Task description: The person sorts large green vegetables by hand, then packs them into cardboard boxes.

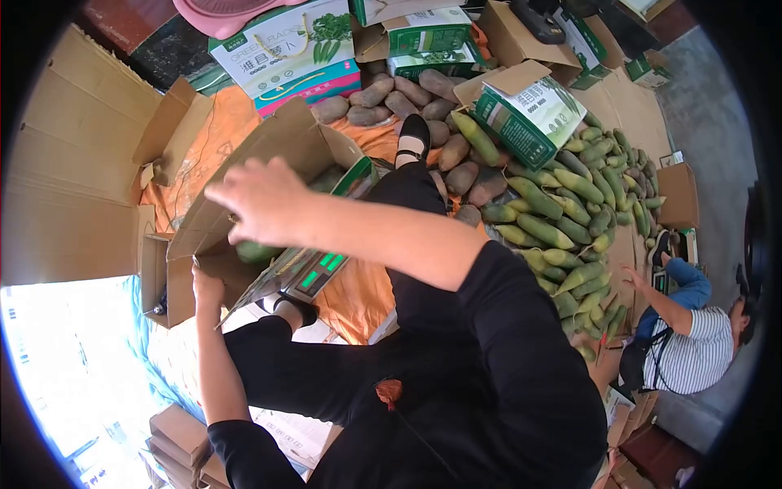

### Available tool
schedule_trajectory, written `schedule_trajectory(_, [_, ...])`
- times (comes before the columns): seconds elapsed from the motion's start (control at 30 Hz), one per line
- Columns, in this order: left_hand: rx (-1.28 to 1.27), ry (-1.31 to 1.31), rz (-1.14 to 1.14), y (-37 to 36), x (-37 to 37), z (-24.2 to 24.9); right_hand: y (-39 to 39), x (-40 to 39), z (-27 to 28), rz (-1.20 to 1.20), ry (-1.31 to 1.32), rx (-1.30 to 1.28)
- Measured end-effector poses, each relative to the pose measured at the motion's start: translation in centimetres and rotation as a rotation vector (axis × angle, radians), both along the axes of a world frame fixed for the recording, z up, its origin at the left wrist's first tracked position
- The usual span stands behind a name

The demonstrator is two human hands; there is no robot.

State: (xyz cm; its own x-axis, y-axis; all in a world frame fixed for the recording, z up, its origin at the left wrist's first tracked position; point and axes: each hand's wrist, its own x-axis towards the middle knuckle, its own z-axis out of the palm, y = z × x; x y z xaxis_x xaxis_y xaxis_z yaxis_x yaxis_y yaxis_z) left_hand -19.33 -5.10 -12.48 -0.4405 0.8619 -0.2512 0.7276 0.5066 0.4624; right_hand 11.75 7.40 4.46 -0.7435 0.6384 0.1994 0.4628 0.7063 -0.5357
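Observation:
An open cardboard box (218,208) stands in front of me at the left, with its flaps raised. My left hand (208,291) is at the box's near left edge, fingers closed on its cardboard wall. My right hand (265,204) is over the box opening, fingers spread and slightly blurred, with nothing visible in it. Below it, inside the box, a green radish (257,251) shows in part. Beside the box is a scale with a lit green display (319,270), partly covered by a flap.
A big pile of green radishes (570,200) lies at the right, next to dark reddish ones (464,175). Printed cartons (529,114) and a white-and-green box (285,53) stand at the back. Another person (692,342) in a striped shirt sits at the far right.

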Motion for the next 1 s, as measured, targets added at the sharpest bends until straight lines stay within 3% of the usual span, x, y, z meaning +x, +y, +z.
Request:
schedule_trajectory(0.13, [-0.109,0.120,0.136,0.2,2.8,3.1,3.0,7.3,0.8,-0.152,0.422,0.031])
schedule_trajectory(0.2, [-0.096,0.127,0.127,0.3,2.4,2.3,3.3,12.8,1.2,-0.273,0.406,-0.208])
schedule_trajectory(0.27, [-0.086,0.136,0.130,0.0,1.8,1.3,3.7,18.5,-1.9,-0.403,0.515,-0.338])
schedule_trajectory(0.43, [-0.109,0.151,0.072,0.3,0.9,0.6,-0.7,30.6,-6.5,-0.773,0.141,-0.294])
schedule_trajectory(0.57, [-0.096,0.152,0.106,0.7,1.7,1.4,-4.7,38.6,-12.3,-0.883,0.075,-0.287])
schedule_trajectory(0.67, [-0.082,0.176,0.064,0.8,0.8,0.4,-7.6,41.3,-13.8,-1.005,-0.003,-0.375])
schedule_trajectory(0.77, [-0.146,0.031,0.133,0.5,4.4,5.2,-10.0,41.9,-13.9,-0.970,0.003,-0.378])
schedule_trajectory(0.87, [-0.119,0.012,0.136,0.6,4.6,5.5,-11.0,43.3,-17.2,-0.991,0.061,-0.414])
schedule_trajectory(1.0, [-0.063,0.088,0.005,0.9,0.7,1.3,-11.4,39.0,-15.1,-1.006,-0.091,-0.395])
